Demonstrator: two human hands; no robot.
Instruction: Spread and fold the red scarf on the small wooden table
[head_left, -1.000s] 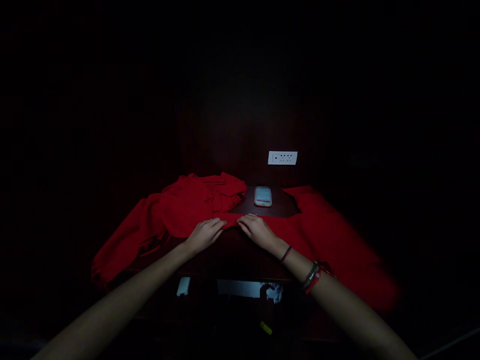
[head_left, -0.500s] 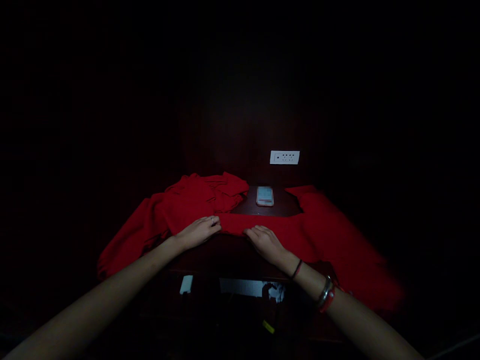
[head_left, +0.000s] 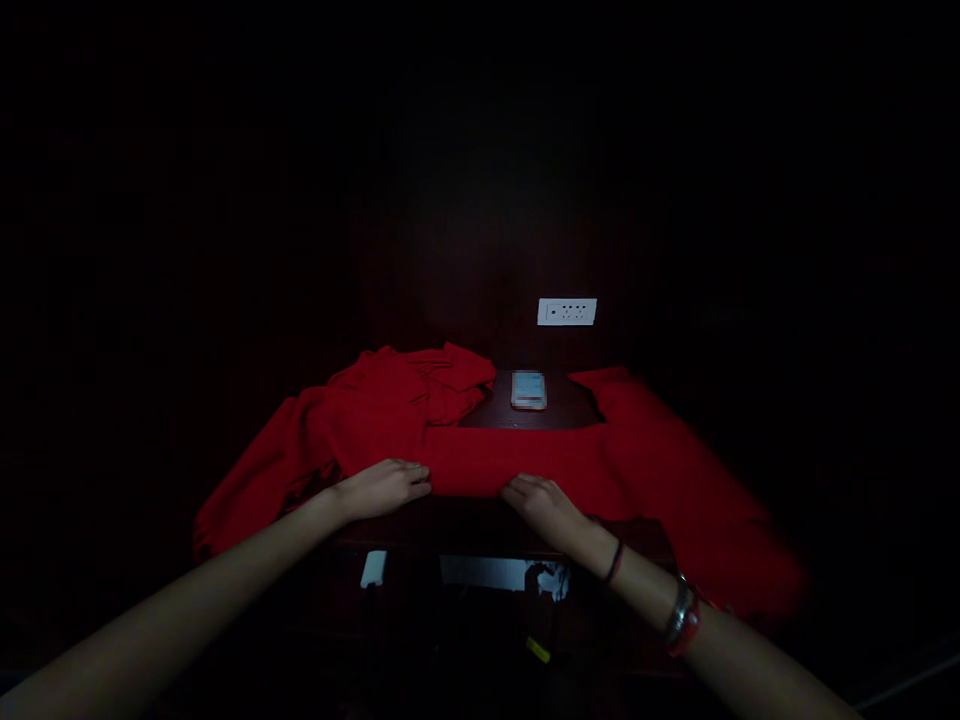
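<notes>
A wide piece of red cloth (head_left: 472, 460) lies across a dark tabletop, bunched into folds on the left and spread flat and hanging toward me on the right. Whether it is a garment I cannot tell. My left hand (head_left: 390, 487) is closed on its near edge, fingers curled over the fabric, with a ring on one finger. To the right, my right hand (head_left: 536, 500) pinches the same edge. Between the two hands the strip lies smooth. The fingertips of both hands are partly hidden in the dim light.
Behind the cloth a phone (head_left: 529, 390) with a lit, blurred screen rests on the dark tabletop (head_left: 487, 412). A white socket plate (head_left: 567, 312) is fixed to the wall. Below the near edge are a small white object (head_left: 373, 569) and a yellow piece (head_left: 538, 649). Darkness hides the surroundings.
Both hands have moved toward me and a little apart, bringing the near edge of the red cloth with them. The strip between them now looks wider.
</notes>
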